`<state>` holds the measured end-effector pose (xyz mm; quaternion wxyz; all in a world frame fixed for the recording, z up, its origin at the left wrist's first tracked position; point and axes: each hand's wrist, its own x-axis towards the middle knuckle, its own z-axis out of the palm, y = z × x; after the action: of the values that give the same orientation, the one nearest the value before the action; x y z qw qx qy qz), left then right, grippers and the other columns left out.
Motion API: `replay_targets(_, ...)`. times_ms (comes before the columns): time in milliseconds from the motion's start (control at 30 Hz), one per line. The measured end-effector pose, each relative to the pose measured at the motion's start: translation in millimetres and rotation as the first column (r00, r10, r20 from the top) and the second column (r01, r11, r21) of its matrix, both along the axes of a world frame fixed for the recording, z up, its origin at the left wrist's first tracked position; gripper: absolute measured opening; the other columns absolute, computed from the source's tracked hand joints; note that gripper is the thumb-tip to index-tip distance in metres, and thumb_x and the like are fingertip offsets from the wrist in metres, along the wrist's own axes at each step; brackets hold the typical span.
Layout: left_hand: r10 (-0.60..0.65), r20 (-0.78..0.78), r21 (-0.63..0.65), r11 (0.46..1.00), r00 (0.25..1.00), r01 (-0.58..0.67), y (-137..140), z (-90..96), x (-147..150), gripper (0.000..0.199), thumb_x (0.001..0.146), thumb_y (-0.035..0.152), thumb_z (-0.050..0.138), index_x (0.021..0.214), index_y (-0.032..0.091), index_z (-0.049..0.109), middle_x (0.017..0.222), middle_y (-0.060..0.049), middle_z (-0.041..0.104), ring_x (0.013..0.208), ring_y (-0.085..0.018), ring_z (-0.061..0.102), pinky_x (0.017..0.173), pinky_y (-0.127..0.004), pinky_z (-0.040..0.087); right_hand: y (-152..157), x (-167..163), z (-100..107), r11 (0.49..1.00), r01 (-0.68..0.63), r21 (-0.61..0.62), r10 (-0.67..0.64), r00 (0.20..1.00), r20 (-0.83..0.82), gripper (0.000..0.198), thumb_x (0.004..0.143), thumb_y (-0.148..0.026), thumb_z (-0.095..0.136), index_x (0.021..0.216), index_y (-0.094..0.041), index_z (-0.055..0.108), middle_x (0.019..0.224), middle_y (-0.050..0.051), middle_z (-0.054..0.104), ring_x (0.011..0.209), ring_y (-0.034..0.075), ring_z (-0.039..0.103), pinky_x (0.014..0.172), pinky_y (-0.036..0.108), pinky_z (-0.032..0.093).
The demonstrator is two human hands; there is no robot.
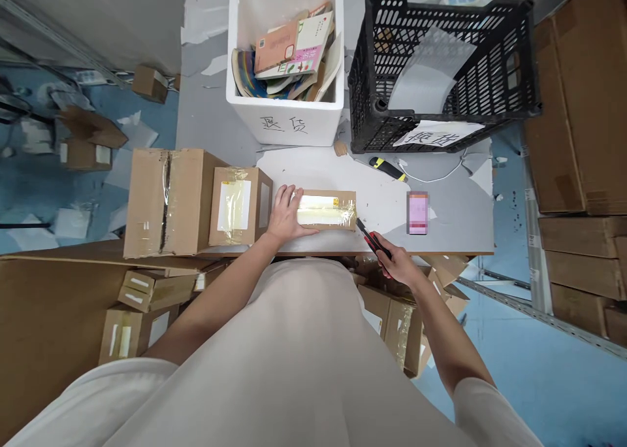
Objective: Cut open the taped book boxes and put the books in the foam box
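Note:
A small taped cardboard box with a white label lies near the front edge of the table. My left hand grips its left end, thumb along the near side and fingers over the top. In my right hand is a utility knife with a red and black handle, the fingers wrapped round it. The knife's tip is at the right end of the box; whether it cuts into the tape is too small to tell. Left of my left hand stands a taped box, beside a larger carton.
A white foam bin full of books and a black plastic crate stand at the back. A yellow and black cutter and a phone lie at right. Below the table edge are several cardboard boxes.

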<state>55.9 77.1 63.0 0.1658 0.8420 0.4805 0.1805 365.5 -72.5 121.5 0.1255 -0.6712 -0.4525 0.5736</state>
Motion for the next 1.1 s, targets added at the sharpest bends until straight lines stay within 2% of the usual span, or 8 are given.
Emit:
replay_targets(367, -0.02, -0.018, -0.026, 0.999, 1.0, 0.019, 0, 2.1, -1, 0.119, 0.047, 0.075, 0.071, 0.139, 0.011, 0.034, 0.138, -0.024, 0.038, 0.135, -0.044, 0.025, 0.109, -0.058, 0.026, -14, -3, 1, 0.999, -0.033, 0.04, 0.029, 0.995, 0.096, 0.058, 0.092, -0.035, 0.04, 0.148, -0.027, 0.028, 0.06, -0.005, 0.053, 0.041, 0.009, 0.047, 0.047, 0.022, 0.045)
replay_targets(500, -0.03, -0.064, -0.039, 0.999, 0.998, 0.028, -2, 4.2, -3, 0.118, 0.049, 0.076, 0.069, 0.14, 0.011, 0.034, 0.143, -0.025, 0.035, 0.138, -0.044, 0.021, 0.109, -0.058, 0.024, -14, 14, -1, 0.994, 0.032, 0.108, -0.057, 0.971, 0.232, 0.064, 0.094, -0.04, 0.035, 0.152, -0.026, 0.014, 0.075, 0.0, 0.06, 0.051, 0.012, 0.054, 0.059, 0.026, 0.049)
replay_targets(600, -0.025, -0.092, -0.017, 1.0, 0.995, 0.024, -5, 6.5, -6, 0.105, 0.059, 0.074, 0.065, 0.14, 0.013, 0.036, 0.146, -0.025, 0.033, 0.139, -0.044, 0.021, 0.108, -0.063, 0.019, 1, 22, -20, 0.968, 0.086, 0.235, -0.175, 0.905, 0.389, 0.066, 0.094, -0.041, 0.03, 0.152, -0.018, 0.011, 0.095, 0.009, 0.061, 0.072, 0.018, 0.06, 0.074, 0.033, 0.051)
replay_targets(733, -0.057, -0.109, 0.083, 0.994, 0.992, 0.066, -13, 7.3, -7, 0.06, 0.081, 0.056, 0.055, 0.128, 0.018, 0.051, 0.141, -0.02, 0.044, 0.136, -0.038, 0.033, 0.109, -0.065, 0.012, 40, -1, -70, 0.951, 0.091, 0.296, -0.246, 0.804, 0.541, 0.064, 0.089, -0.032, 0.033, 0.148, -0.008, 0.024, 0.111, 0.019, 0.051, 0.095, 0.027, 0.056, 0.091, 0.044, 0.043)
replay_targets(833, -0.108, -0.123, 0.099, 0.988, 0.986, 0.12, -23, 7.2, -5, 0.031, 0.089, 0.038, 0.05, 0.114, 0.024, 0.062, 0.125, -0.013, 0.06, 0.124, -0.029, 0.049, 0.111, -0.058, 0.021, 61, -30, -107, 0.96, 0.112, 0.257, -0.252, 0.746, 0.617, 0.065, 0.087, -0.028, 0.037, 0.147, -0.005, 0.026, 0.114, 0.022, 0.047, 0.103, 0.032, 0.051, 0.093, 0.048, 0.04)
replay_targets(900, -0.128, -0.124, 0.092, 0.986, 0.984, 0.14, -29, 7.2, -2, 0.027, 0.091, 0.03, 0.046, 0.111, 0.025, 0.063, 0.117, -0.01, 0.064, 0.117, -0.025, 0.054, 0.109, -0.053, 0.028, 64, -42, -125, 0.962, 0.108, 0.251, -0.249, 0.722, 0.646, 0.064, 0.086, -0.026, 0.038, 0.146, -0.004, 0.028, 0.115, 0.023, 0.046, 0.105, 0.032, 0.049, 0.093, 0.049, 0.04)
replay_targets(1000, -0.139, -0.114, 0.087, 0.985, 0.984, 0.149, -35, 6.0, -2, 0.029, 0.093, 0.026, 0.042, 0.115, 0.023, 0.061, 0.118, -0.01, 0.065, 0.116, -0.024, 0.055, 0.106, -0.048, 0.034, 60, -45, -135, 0.965, 0.063, 0.256, -0.22, 0.727, 0.65, 0.063, 0.085, -0.025, 0.041, 0.144, -0.005, 0.031, 0.115, 0.023, 0.047, 0.108, 0.033, 0.047, 0.092, 0.049, 0.041)
replay_targets(1100, -0.175, -0.125, 0.109, 0.976, 0.977, 0.189, -41, 1.0, -5, 0.033, 0.094, 0.024, 0.04, 0.121, 0.019, 0.058, 0.125, -0.011, 0.062, 0.122, -0.025, 0.052, 0.105, -0.045, 0.036, 61, -36, -123, 0.958, 0.0, 0.285, -0.202, 0.708, 0.677, 0.062, 0.087, -0.033, 0.043, 0.143, -0.008, 0.031, 0.124, 0.025, 0.043, 0.115, 0.035, 0.042, 0.092, 0.052, 0.04)
